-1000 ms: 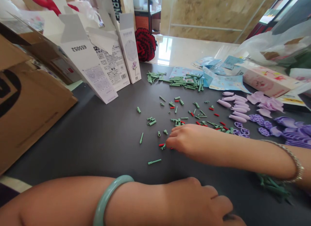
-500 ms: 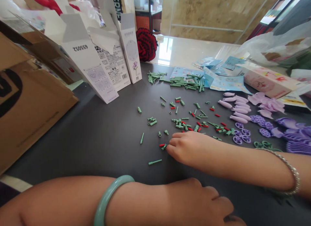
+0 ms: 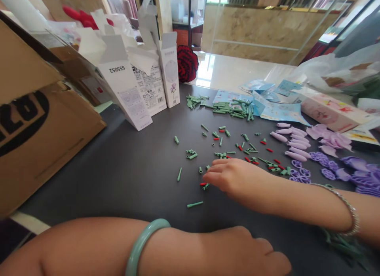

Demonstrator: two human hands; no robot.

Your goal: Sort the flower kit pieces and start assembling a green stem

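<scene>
My right hand [image 3: 234,178] reaches in from the right, a silver bracelet on its wrist, with its fingers stretched out low over scattered small green and red pieces [image 3: 234,149] on the dark table [image 3: 118,181]. Its fingertips hover just right of a small red-and-green piece [image 3: 204,185]; nothing shows in the hand. A green stick [image 3: 195,204] lies a little nearer to me. My left hand [image 3: 252,252] rests on the table at the bottom edge, a jade bangle on the wrist; its fingers are cut off by the frame.
A cardboard box [image 3: 38,137] fills the left side, with white cartons [image 3: 133,94] leaning behind it. Further back lie a pile of green stems [image 3: 231,108], blue leaflets [image 3: 276,106] and a pink box [image 3: 332,110]. Purple petals [image 3: 292,139] spread on the right.
My right hand has drawn slightly right and opened its fingers off the red-and-green piece. The view has shifted a little; my left arm has stayed put.
</scene>
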